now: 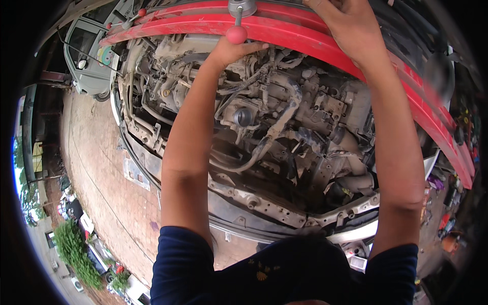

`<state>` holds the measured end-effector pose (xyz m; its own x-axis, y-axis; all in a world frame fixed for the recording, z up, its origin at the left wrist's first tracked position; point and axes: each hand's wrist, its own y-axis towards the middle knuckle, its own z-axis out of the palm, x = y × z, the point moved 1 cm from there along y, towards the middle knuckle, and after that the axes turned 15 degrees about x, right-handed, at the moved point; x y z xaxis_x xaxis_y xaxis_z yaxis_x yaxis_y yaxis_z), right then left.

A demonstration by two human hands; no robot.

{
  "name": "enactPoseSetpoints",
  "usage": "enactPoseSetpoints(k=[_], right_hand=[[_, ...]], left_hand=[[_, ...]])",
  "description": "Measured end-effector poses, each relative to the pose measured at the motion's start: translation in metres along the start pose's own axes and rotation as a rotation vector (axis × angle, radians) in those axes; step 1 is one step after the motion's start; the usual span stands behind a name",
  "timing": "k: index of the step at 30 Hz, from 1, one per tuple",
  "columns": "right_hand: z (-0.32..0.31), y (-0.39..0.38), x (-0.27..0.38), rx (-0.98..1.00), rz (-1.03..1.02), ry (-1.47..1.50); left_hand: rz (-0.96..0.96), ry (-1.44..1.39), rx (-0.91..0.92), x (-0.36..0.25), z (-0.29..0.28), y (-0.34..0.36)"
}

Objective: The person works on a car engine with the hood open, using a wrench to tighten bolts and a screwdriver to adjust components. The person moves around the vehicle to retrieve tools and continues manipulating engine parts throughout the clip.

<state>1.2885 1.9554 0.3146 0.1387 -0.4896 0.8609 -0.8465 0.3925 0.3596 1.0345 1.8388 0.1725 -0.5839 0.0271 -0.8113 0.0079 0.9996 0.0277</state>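
Note:
Two long red metal bars (300, 38) span the far side of an open engine bay. A grey round fitting (242, 7) sits on the bars, and its short rod ends in a red ball knob (236, 35). My left hand (231, 52) is beneath this knob, thumb stretched to the right below the near bar; its other fingers are hidden. Beyond the bars at the upper right is my right hand (352, 25), thumb apart and pointing left. The picture's top edge cuts off its fingertips, so any hold is unseen. Below my arms lies the dusty engine (244, 109).
Another fitting with red knobs (142, 12) is at the bars' left end. A curved hose (277, 129) crosses the engine, and the front frame rail (254, 202) runs near my body. A grey vehicle (85, 63) stands on the brick paving (96, 147) at left.

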Motion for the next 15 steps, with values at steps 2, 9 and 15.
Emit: enactPoseSetpoints(k=[2,9,15], right_hand=[[0.000,-0.004,-0.003,-0.030,0.028,0.018],[0.007,-0.006,0.016,-0.071,0.142,-0.218],[0.005,-0.004,0.014,-0.065,0.052,-0.134]], left_hand=[[-0.004,-0.213,-0.052,0.005,0.008,0.010],[0.106,-0.521,-0.105,0.018,0.037,0.017],[0.077,-0.582,-0.308,0.009,0.052,0.027]])
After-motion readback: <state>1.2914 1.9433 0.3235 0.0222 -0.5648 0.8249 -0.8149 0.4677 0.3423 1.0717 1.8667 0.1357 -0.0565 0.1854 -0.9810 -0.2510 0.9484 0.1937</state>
